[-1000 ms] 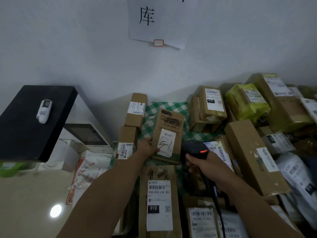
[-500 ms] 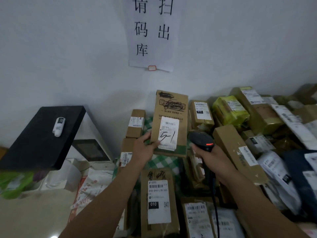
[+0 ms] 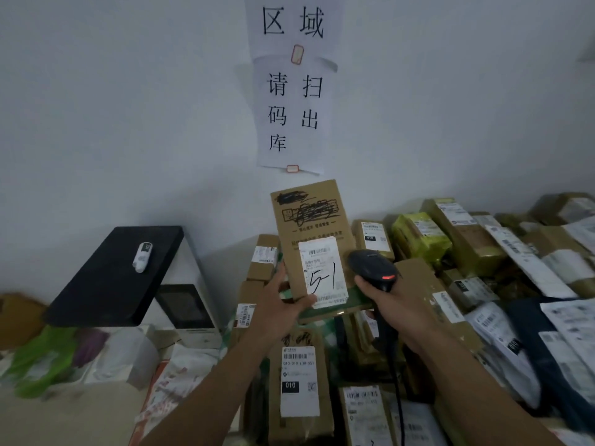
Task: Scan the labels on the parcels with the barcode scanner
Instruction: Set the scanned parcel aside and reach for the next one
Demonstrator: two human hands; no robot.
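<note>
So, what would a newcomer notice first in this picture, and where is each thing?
First, the brown parcel held up in the centre by the left hand, its white label marked "51" facing the camera. Just right of it, the right hand grips a black barcode scanner with a red light. A paper sign hangs on the wall above, and heaped parcels fill the right side.

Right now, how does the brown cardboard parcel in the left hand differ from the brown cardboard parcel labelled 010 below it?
The brown cardboard parcel marked 5-1 is upright, gripped by the left hand; the brown cardboard parcel labelled 010 lies flat, untouched. The held parcel's label carries large handwriting; the lying parcel's label is print only, with a black 010 block. Both are slim brown cartons with white barcode labels.
</note>
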